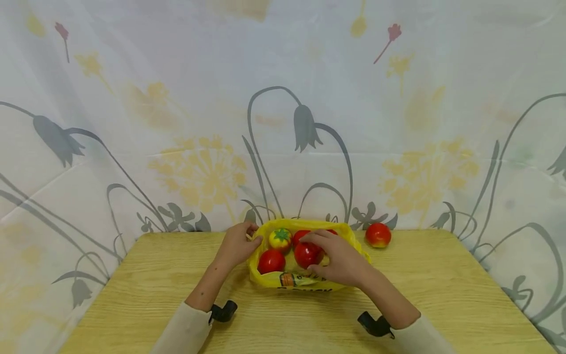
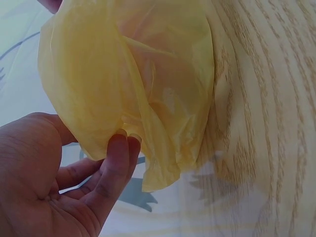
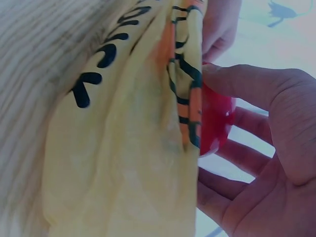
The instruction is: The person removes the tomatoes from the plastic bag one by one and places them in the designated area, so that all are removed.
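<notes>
the yellow bag (image 1: 267,281) sits on the wooden tabletop (image 1: 283,327) with its top wide open. the left hand (image 1: 236,246) is at the left side of the bag. its fingers are bent and nearly closed, and they pinch the thin edge of the bag with the thumb. the right hand (image 1: 344,259) reaches over the right side of the bag. its fingers are spread part way, curled around a shiny red fruit (image 1: 308,255) inside the bag, with the thumb on the near side of it.

more fruit lies in the bag. a yellow and red fruit (image 1: 280,239) with a green star top is at the back left. a front red fruit (image 1: 271,261) is at the front left. a back red fruit (image 1: 298,236) is just behind the held one, and a bit of red shows past the right hand.

a loose red fruit (image 1: 378,235) rests outside, near the back right of the bag. the front of the bag has dark letters and an orange picture (image 1: 287,280). behind the bag is a pale backdrop (image 1: 283,59) with gray and yellow flowers.
</notes>
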